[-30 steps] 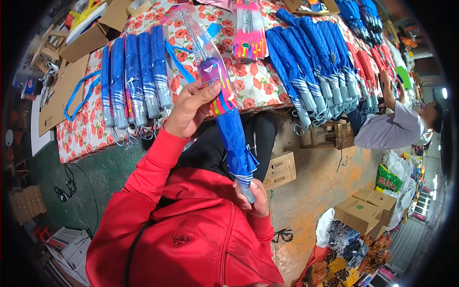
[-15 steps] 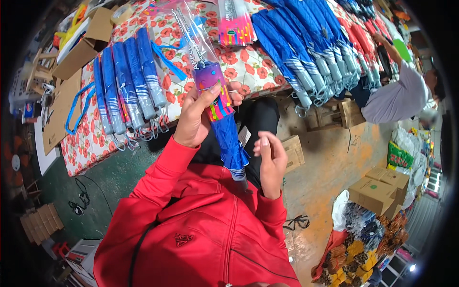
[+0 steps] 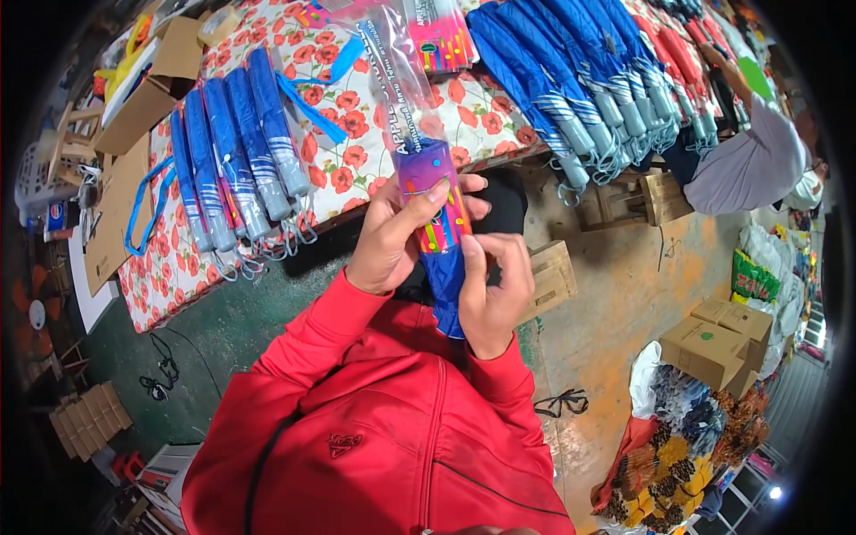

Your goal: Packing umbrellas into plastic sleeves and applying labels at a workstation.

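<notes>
A folded blue umbrella point(image 3: 448, 283) sits partly inside a long clear plastic sleeve point(image 3: 403, 89) with a colourful printed band. My left hand point(image 3: 390, 236) wraps the sleeve and umbrella at the band. My right hand point(image 3: 489, 290) grips the blue lower part of the umbrella just below it. Both hands hold it in front of my red jacket, at the edge of a table covered by a poppy-patterned cloth point(image 3: 357, 169).
Several folded blue umbrellas point(image 3: 234, 165) lie in a row on the cloth at left, more point(image 3: 571, 80) at right. Packed sleeves point(image 3: 440, 36) lie at the back. Cardboard boxes point(image 3: 147, 85) stand left, a person point(image 3: 749, 165) bends at the right, boxes point(image 3: 713, 343) on the floor.
My right hand rose from the umbrella's bottom tip and now grips its blue body just below my left hand. The umbrella sits deeper in the sleeve.
</notes>
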Tool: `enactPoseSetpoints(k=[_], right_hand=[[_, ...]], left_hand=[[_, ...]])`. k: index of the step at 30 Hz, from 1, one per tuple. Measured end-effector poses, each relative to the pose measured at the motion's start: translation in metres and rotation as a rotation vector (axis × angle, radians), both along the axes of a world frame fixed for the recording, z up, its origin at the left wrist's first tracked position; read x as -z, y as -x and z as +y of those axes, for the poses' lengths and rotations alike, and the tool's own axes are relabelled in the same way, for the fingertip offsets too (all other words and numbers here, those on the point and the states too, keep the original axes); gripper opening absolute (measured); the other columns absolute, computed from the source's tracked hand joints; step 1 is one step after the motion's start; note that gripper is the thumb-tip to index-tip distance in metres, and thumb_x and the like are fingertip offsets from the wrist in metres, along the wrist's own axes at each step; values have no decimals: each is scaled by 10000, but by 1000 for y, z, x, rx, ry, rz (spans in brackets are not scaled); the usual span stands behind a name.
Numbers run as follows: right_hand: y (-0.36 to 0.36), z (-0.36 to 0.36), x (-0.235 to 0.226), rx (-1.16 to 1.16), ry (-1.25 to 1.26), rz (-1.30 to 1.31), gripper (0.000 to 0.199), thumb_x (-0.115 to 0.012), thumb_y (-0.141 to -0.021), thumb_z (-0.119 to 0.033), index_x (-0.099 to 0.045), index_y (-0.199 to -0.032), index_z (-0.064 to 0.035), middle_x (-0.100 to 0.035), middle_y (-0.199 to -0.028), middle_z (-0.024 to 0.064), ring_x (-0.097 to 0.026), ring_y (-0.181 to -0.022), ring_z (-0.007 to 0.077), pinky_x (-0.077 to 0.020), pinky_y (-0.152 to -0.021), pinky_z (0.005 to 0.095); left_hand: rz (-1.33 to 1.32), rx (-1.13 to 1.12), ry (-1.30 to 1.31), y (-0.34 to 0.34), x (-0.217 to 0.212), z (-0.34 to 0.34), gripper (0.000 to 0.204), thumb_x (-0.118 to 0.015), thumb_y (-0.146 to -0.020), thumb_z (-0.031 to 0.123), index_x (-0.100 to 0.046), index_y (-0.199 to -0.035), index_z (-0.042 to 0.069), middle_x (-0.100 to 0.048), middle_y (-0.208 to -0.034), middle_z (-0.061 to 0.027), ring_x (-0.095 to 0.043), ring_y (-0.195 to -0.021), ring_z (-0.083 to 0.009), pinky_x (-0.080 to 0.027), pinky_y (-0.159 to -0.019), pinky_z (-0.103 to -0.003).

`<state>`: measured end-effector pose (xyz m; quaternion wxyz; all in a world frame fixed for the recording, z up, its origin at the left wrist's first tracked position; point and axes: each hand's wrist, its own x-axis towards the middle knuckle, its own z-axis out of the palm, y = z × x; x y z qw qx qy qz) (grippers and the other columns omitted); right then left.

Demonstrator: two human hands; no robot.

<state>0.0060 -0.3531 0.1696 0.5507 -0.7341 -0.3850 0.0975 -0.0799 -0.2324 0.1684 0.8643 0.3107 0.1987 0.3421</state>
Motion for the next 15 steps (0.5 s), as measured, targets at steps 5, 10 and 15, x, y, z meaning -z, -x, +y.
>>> enactPoseSetpoints(k=[5, 10, 15], right_hand=[[-15, -29, 15, 105, 113, 298, 212, -582, -1002, -171, -658, -923, 9, -659, -837, 68, -532, -672, 144, -442, -654, 268], [-44, -37, 13, -27, 425, 702, 554, -405, -1078, -384, -640, -790, 27, -608, -724, 47, -514, -657, 137, -428, -637, 272], [-34, -23, 36, -62, 216, 1179, 327, -502, -1049, -296, -637, -900, -38, -557, -746, -23, -428, -656, 54, -348, -583, 222]], left_hand=[[8, -30, -7, -8, -1, 11, 360, -555, -1004, 170, -523, -1311, -15, -648, -1238, -206, -691, -911, -247, -567, -808, -338], [-36, 23, -1, -36, 7, 11, 341, -531, -1015, 194, -531, -1283, -17, -653, -1228, -198, -661, -855, -205, -556, -783, -326], [54, 51, 23, -33, 5, 2, 309, -536, -1019, 163, -540, -1268, -20, -654, -1207, -182, -647, -858, -186, -539, -762, -282]])
